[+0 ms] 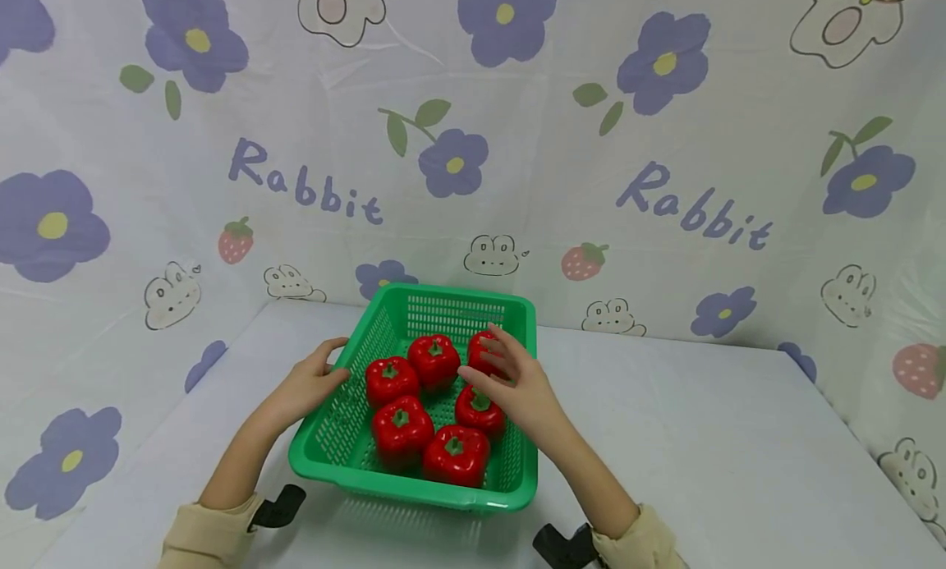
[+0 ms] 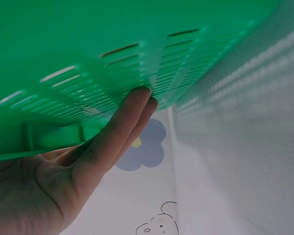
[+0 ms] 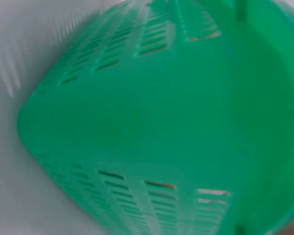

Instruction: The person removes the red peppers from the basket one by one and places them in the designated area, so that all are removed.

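Note:
A green plastic basket (image 1: 414, 488) with slotted walls stands on the table and holds several glossy red bell peppers (image 1: 456, 454) with green stems. My left hand (image 1: 305, 386) is at the basket's left side, its thumb at the rim. In the left wrist view, straight fingers (image 2: 118, 129) reach under the rim along the outer slotted wall. Over the basket's right side, my right hand (image 1: 521, 388) has its fingers spread. They partly cover the pepper at the back right (image 1: 480, 351). The right wrist view shows only the basket's outer corner (image 3: 137, 117), with the hand's fingers hidden.
A white-covered table (image 1: 687, 438) extends to both sides of the basket. Behind it hangs a printed cloth (image 1: 532, 167) with purple flowers, rabbits and strawberries. Black wrist mounts (image 1: 279, 507) sit by both cream sleeves (image 1: 210, 536).

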Demonstrator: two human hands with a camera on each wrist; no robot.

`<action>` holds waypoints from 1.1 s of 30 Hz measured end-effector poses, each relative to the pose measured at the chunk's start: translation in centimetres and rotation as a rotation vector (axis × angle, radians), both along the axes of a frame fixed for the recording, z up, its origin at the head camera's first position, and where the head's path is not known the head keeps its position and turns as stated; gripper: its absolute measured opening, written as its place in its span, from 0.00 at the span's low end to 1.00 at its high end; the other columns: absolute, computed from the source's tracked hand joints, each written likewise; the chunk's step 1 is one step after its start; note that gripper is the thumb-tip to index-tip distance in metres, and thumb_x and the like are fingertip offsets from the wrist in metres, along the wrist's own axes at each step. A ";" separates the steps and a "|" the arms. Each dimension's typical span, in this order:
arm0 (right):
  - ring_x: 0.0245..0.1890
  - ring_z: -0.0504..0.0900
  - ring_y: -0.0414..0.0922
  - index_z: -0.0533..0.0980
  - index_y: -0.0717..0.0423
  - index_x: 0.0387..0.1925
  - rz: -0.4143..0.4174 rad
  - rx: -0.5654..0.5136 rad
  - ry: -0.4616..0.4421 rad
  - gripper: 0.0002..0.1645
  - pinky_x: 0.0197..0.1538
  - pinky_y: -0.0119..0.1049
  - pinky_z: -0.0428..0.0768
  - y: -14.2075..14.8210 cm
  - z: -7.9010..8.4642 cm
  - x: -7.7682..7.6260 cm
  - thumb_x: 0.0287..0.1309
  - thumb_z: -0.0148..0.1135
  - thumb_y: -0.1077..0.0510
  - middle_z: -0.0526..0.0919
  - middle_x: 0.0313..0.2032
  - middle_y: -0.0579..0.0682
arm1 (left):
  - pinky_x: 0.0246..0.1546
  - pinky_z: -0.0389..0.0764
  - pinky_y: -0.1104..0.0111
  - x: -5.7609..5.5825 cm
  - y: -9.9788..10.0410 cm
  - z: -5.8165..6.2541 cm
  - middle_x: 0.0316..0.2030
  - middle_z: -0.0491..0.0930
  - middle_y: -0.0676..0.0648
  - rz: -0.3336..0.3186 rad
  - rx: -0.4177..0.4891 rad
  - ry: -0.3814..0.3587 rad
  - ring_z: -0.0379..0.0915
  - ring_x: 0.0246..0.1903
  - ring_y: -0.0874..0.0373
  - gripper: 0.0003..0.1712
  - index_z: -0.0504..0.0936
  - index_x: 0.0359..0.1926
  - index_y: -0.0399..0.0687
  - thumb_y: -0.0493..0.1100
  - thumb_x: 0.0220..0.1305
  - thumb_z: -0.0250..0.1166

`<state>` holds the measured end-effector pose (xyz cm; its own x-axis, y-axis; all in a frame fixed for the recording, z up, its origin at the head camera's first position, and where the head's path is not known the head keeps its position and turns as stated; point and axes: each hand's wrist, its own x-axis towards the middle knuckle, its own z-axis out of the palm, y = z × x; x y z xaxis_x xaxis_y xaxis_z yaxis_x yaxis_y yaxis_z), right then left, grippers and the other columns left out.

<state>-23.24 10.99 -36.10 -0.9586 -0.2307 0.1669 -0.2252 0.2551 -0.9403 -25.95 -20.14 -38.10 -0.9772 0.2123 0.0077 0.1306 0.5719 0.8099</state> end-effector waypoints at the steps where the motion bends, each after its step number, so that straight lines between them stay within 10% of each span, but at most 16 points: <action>1: 0.69 0.69 0.55 0.56 0.45 0.74 0.007 -0.005 -0.003 0.45 0.62 0.52 0.75 -0.2 0.0 0.1 0.59 0.66 0.49 0.67 0.70 0.56 | 0.27 0.86 0.63 0.0 0.0 0.0 0.44 0.81 0.27 -0.001 0.002 -0.001 0.85 0.27 0.52 0.36 0.49 0.74 0.33 0.39 0.71 0.50; 33: 0.66 0.72 0.54 0.60 0.50 0.72 0.125 0.088 -0.107 0.45 0.63 0.50 0.76 -4.4 0.0 1.2 0.58 0.65 0.42 0.72 0.66 0.55 | 0.27 0.86 0.63 -0.2 -0.2 -0.1 0.46 0.81 0.26 -0.015 -0.004 -0.002 0.86 0.28 0.51 0.35 0.49 0.74 0.33 0.38 0.71 0.49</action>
<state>-22.01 6.58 -36.07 -0.9327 -0.3583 0.0400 -0.1605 0.3134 -0.9359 -26.16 -20.34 -38.21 -0.9739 0.2269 0.0052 0.1379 0.5734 0.8076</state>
